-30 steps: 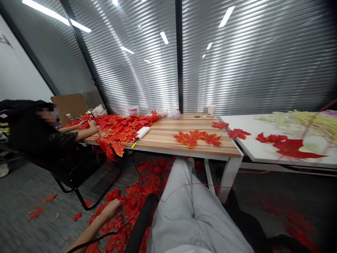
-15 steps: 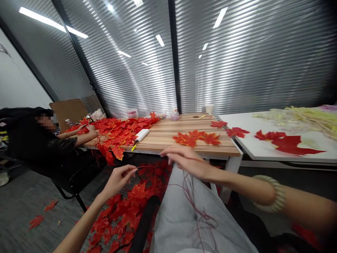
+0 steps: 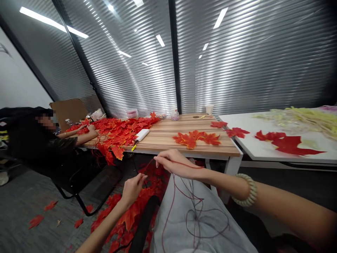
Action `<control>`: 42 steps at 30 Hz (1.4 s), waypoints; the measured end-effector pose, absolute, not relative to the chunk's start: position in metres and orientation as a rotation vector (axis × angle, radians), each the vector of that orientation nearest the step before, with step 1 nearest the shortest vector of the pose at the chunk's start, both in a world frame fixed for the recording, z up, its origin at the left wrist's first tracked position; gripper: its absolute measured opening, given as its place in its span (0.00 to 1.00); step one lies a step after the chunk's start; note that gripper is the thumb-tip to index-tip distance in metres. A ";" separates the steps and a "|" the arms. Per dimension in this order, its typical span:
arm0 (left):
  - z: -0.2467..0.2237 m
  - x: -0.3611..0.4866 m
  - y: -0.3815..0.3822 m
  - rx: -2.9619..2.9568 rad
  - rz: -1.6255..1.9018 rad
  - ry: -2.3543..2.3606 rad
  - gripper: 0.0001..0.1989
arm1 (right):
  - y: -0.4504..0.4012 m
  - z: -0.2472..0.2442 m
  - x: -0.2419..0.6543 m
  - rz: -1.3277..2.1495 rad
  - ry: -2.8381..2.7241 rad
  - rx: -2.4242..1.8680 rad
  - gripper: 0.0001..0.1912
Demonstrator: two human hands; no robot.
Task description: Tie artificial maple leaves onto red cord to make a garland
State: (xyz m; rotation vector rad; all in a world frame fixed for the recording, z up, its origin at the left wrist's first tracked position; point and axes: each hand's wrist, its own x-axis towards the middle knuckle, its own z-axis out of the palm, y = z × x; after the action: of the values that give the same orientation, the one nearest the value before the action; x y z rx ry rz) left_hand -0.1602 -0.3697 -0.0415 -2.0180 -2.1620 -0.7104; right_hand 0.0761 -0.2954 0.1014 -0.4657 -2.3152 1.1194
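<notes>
Far-L person (image 3: 56, 144): dark clothes, face blurred; fingertips too small to read, by heap of red leaves (image 3: 126, 128), fabric-like, jagged, yellow-edged.
Floor leaves (image 3: 129, 218): lower ctr-L, partly hidden by L arm & black armrest (image 3: 143, 225).
L hand (image 3: 132, 186): ctr, forearm angled up from bottom edge; thumb & fingertips pinched on red cord (image 3: 162, 234), exact grip hard to see.
Cord: thin, short span btwn hands, loops on gray pants (image 3: 210, 228), bottom ctr.
R hand (image 3: 177, 164): ctr, palm down, fingertips closed on cord; beaded bracelet (image 3: 246, 189), elbow cut off R.
</notes>
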 end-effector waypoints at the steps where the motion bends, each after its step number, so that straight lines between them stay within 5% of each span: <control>1: -0.057 -0.171 -0.370 -1.961 -0.632 -2.201 0.16 | -0.294 0.106 0.079 1.163 -2.273 -0.472 0.17; 16: -0.152 -0.290 -0.425 -1.723 -0.207 -2.433 0.12 | -0.277 0.129 0.104 1.657 -1.491 -0.395 0.12; 28: -0.156 -0.295 -0.455 -1.311 -0.263 -2.816 0.12 | -0.248 0.187 0.174 1.321 -1.355 -0.367 0.10; 36: -0.089 -0.254 -0.404 -1.344 -0.841 -2.720 0.22 | -0.236 0.173 0.176 1.304 -1.368 -0.457 0.10; 39: -0.016 -0.198 -0.382 -1.637 -1.783 -2.378 0.17 | -0.237 0.171 0.173 1.263 -1.389 -0.461 0.09; 42: 0.054 -0.143 -0.381 -1.932 -2.338 -1.986 0.12 | -0.240 0.170 0.172 1.241 -1.418 -0.472 0.10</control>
State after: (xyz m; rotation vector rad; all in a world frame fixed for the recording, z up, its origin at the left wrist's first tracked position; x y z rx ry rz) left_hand -0.1427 -0.3810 0.0538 -1.9316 -1.9863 -2.3382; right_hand 0.1718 -0.2399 0.1698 -0.4717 -1.4184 1.2415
